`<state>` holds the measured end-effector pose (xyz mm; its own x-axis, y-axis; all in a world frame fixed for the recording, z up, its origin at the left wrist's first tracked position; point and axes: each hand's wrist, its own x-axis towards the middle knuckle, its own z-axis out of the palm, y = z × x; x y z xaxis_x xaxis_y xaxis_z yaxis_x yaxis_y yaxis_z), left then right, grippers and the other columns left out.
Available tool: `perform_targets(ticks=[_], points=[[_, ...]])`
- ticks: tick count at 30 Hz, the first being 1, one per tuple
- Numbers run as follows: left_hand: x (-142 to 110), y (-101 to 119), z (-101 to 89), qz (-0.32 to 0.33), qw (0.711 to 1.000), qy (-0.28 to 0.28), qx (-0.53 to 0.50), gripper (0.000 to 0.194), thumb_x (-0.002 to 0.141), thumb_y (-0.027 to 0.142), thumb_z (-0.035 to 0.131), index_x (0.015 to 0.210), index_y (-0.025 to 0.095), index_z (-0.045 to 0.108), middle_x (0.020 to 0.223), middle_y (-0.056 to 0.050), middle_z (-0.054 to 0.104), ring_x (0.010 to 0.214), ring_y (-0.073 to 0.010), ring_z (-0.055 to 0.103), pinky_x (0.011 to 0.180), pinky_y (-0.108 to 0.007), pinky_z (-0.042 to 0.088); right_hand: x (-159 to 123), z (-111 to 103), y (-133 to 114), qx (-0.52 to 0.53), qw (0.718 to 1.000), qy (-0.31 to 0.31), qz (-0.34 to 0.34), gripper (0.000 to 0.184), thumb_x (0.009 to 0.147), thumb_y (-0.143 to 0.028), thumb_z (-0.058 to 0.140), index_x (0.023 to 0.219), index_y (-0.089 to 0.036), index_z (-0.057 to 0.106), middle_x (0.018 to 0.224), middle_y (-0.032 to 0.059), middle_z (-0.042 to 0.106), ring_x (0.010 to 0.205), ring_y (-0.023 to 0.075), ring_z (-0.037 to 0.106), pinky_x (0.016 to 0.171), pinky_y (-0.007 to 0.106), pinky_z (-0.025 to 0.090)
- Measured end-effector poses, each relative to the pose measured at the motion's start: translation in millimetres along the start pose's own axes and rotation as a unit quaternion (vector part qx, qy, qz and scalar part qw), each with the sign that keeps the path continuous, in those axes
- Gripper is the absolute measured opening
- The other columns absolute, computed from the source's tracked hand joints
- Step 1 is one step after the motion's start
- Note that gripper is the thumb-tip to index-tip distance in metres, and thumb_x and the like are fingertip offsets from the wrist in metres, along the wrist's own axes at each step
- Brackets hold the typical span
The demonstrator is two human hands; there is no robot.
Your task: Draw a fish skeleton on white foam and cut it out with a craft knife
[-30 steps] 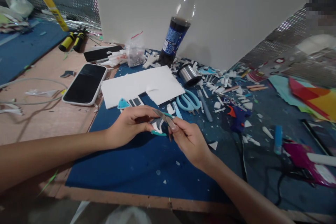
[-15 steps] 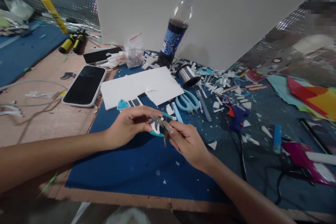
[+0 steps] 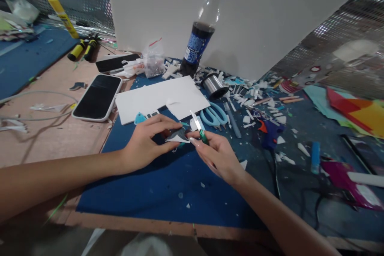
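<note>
My left hand [image 3: 147, 138] pinches a small curved foam cutout [image 3: 177, 134], dark grey on top with a white edge. A bit of teal shows beneath it, partly hidden. My right hand [image 3: 217, 150] is closed around a green-handled tool with a pale pointed blade [image 3: 195, 120], the blade aimed up and away from me. Its fingertips are close to the right tip of the cutout; whether they touch it I cannot tell. Just beyond the hands lie light blue scissors [image 3: 214, 116], a white foam board [image 3: 162, 96] and a small light blue piece [image 3: 139, 118].
A cola bottle [image 3: 196, 44] stands at the back beside a wire spool [image 3: 214, 87] and scattered white scraps. A phone [image 3: 97, 98] lies to the left. On the right are a blue glue gun [image 3: 271, 134] with its cord and coloured sheets [image 3: 354, 106].
The cutout has been turned so its dark face shows. The tool's blade has swung from across the cutout to pointing upward, and my right hand has drawn slightly away from it.
</note>
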<state>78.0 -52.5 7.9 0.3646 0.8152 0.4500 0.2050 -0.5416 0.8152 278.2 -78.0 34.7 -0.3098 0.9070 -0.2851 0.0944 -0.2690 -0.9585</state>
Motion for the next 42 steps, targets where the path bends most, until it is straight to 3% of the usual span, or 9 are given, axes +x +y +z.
perform_targets(ticks=[7, 20, 28, 33, 36, 39, 42], points=[[1, 1, -0.8, -0.021, 0.998, 0.015, 0.049, 0.033, 0.075, 0.018, 0.070, 0.107, 0.018, 0.063, 0.086, -0.004, 0.056, 0.072, -0.0114, 0.052, 0.062, -0.023, 0.047, -1, 2, -7, 0.039, 0.999, -0.007, 0.017, 0.034, 0.077, -0.034, 0.064, 0.102, -0.010, 0.062, 0.039, -0.0118, 0.033, 0.032, 0.0025, 0.022, 0.035, 0.021, 0.013], [-2, -1, -0.1, 0.029, 0.993, 0.020, 0.110, 0.046, 0.074, 0.033, 0.071, 0.115, 0.017, 0.060, 0.077, 0.000, 0.044, 0.067, -0.0114, 0.047, 0.062, -0.024, 0.045, 1, 6, -8, 0.060, 0.998, 0.014, 0.004, 0.038, 0.070, -0.037, 0.070, 0.099, -0.013, 0.065, 0.042, -0.0105, 0.036, 0.035, 0.0021, 0.026, 0.035, 0.021, 0.015], [-2, 4, 1.1, 0.012, 0.987, -0.015, 0.157, 0.040, 0.078, 0.031, 0.067, 0.114, 0.014, 0.058, 0.082, -0.002, 0.046, 0.068, -0.0110, 0.048, 0.062, -0.024, 0.046, 1, 8, -6, 0.050, 0.998, 0.029, 0.003, 0.035, 0.074, -0.038, 0.066, 0.097, -0.012, 0.065, 0.038, -0.0111, 0.032, 0.033, 0.0018, 0.024, 0.034, 0.020, 0.014], [-1, 5, 1.6, 0.008, 0.992, -0.003, 0.129, 0.031, 0.081, 0.023, 0.062, 0.111, 0.015, 0.058, 0.084, -0.003, 0.052, 0.070, -0.0105, 0.051, 0.062, -0.022, 0.047, -2, 7, -6, -0.020, 1.000, 0.020, 0.008, 0.042, 0.080, -0.042, 0.060, 0.110, -0.012, 0.061, 0.037, -0.0111, 0.034, 0.029, 0.0032, 0.026, 0.031, 0.019, 0.017], [-1, 5, 0.9, -0.021, 0.994, 0.019, 0.102, 0.031, 0.080, 0.025, 0.064, 0.109, 0.017, 0.058, 0.078, -0.001, 0.055, 0.064, -0.0090, 0.052, 0.058, -0.020, 0.046, -5, 4, -2, -0.092, 0.994, 0.044, -0.045, 0.045, 0.088, -0.044, 0.048, 0.122, -0.016, 0.052, 0.040, -0.0103, 0.035, 0.030, 0.0047, 0.028, 0.032, 0.020, 0.022], [-1, 5, 0.8, -0.103, 0.993, 0.006, 0.049, 0.037, 0.073, 0.033, 0.071, 0.103, 0.016, 0.058, 0.067, 0.001, 0.056, 0.051, -0.0073, 0.051, 0.047, -0.018, 0.043, -7, 2, 3, -0.223, 0.957, 0.110, -0.148, 0.039, 0.094, -0.040, 0.036, 0.122, -0.019, 0.051, 0.049, -0.0067, 0.038, 0.038, 0.0068, 0.035, 0.039, 0.021, 0.030], [-1, 4, 1.5, -0.173, 0.985, -0.002, -0.010, 0.042, 0.068, 0.038, 0.074, 0.098, 0.014, 0.056, 0.061, 0.002, 0.056, 0.046, -0.0078, 0.051, 0.043, -0.018, 0.041, -7, 4, 4, -0.353, 0.905, 0.125, -0.205, 0.033, 0.095, -0.031, 0.033, 0.119, -0.018, 0.052, 0.058, -0.0017, 0.048, 0.046, 0.0097, 0.044, 0.045, 0.023, 0.037]])
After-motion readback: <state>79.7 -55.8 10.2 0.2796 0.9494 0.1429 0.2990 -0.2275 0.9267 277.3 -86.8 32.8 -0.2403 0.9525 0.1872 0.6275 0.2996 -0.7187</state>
